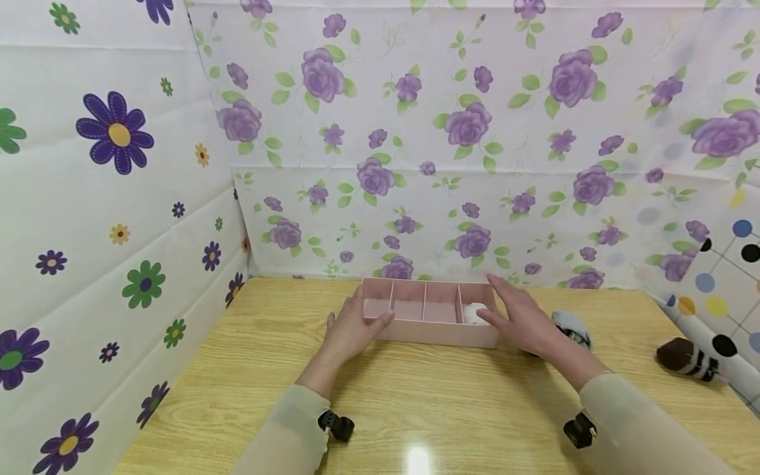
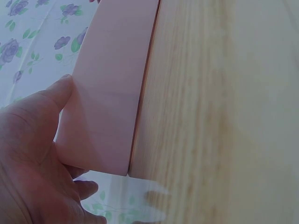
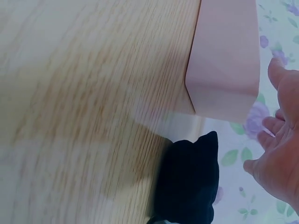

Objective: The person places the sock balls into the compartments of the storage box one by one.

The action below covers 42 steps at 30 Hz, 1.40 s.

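A pink divided storage box stands on the table near the back wall, its compartments side by side. My left hand grips its left end, thumb over the front rim and fingers along the end wall. In the left wrist view the thumb of that hand meets the box's upper edge. White, soft-looking cloth lies in the rightmost compartment. Around the right end, my right hand is spread, its thumb over that compartment; the right wrist view shows its fingers apart from the box wall.
Right of the box, beside my right hand, lies a grey and black cloth bundle; its dark side shows in the right wrist view. A brown, black-and-white striped bundle lies farther right. Flower-printed sheets hang behind the wooden table.
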Each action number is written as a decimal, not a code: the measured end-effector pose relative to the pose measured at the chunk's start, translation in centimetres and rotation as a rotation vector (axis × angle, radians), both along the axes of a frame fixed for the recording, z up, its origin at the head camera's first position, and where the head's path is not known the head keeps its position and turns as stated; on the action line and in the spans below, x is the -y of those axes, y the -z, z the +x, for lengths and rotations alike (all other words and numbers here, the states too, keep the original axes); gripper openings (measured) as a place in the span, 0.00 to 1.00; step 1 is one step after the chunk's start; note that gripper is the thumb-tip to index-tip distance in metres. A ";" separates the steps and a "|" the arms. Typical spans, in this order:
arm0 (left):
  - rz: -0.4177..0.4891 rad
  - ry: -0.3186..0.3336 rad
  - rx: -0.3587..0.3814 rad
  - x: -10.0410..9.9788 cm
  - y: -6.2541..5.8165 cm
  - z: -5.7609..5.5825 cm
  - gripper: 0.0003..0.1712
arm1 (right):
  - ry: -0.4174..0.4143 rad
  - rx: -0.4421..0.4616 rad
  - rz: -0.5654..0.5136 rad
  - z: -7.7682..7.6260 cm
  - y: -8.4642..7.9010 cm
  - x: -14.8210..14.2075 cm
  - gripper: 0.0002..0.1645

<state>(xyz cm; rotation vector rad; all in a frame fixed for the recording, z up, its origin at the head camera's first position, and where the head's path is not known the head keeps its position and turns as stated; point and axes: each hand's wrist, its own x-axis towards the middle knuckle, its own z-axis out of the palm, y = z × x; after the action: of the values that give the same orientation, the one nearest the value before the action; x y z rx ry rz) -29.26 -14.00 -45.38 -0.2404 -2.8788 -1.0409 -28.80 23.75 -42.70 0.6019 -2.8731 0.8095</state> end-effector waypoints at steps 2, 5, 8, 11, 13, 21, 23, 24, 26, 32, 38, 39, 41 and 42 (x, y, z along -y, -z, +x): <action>-0.003 -0.001 -0.001 0.0 0.1 -0.1 0.64 | 0.013 -0.004 0.007 0.3 -0.1 -0.2 0.55; -0.003 -0.001 -0.002 0.0 0.1 -0.2 0.63 | 0.028 -0.007 0.015 0.7 -0.3 -0.4 0.56; -0.005 -0.002 -0.004 0.0 0.1 -0.1 0.64 | 0.047 -0.014 0.029 1.2 -0.6 -0.6 0.57; -0.010 -0.003 -0.003 -0.1 0.0 -0.1 0.63 | 0.064 -0.020 0.044 1.7 -0.9 -0.9 0.58; -0.011 -0.003 -0.001 -0.1 -0.1 -0.1 0.63 | 0.073 -0.027 0.054 2.1 -1.0 -1.2 0.58; 0.000 -0.004 -0.004 -0.2 -0.5 0.0 0.63 | 0.115 -0.078 0.110 2.9 -1.1 -2.5 0.57; 0.000 -0.004 -0.004 -0.1 -0.5 -0.1 0.63 | 0.127 -0.085 0.113 3.2 -1.0 -2.9 0.57; 0.001 -0.003 -0.003 -0.1 -0.5 -0.1 0.63 | 0.130 -0.086 0.111 3.3 -0.9 -3.2 0.57; -0.001 -0.003 -0.001 -0.1 -0.5 -0.1 0.63 | 0.134 -0.082 0.105 3.5 -0.8 -3.6 0.58; -0.003 -0.003 0.000 -0.1 -0.4 -0.1 0.63 | 0.142 -0.078 0.100 4.2 -0.6 -4.6 0.59; -0.006 -0.003 -0.001 0.0 -0.3 0.0 0.63 | 0.154 -0.076 0.108 4.9 -0.4 -5.3 0.59; -0.005 -0.003 -0.001 0.0 -0.3 0.0 0.63 | 0.159 -0.074 0.110 5.0 -0.3 -5.4 0.59; -0.003 -0.003 -0.002 0.0 -0.2 0.0 0.63 | 0.167 -0.071 0.113 5.2 -0.1 -5.8 0.59; -0.005 -0.003 -0.001 0.0 -0.2 0.1 0.63 | 0.170 -0.069 0.114 5.3 0.0 -5.9 0.59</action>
<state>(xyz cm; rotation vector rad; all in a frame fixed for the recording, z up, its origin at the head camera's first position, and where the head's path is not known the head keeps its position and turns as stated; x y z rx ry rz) -29.21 -14.01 -45.18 -0.2369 -2.8803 -1.0332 -23.45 29.69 -42.71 0.3806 -2.8722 0.5925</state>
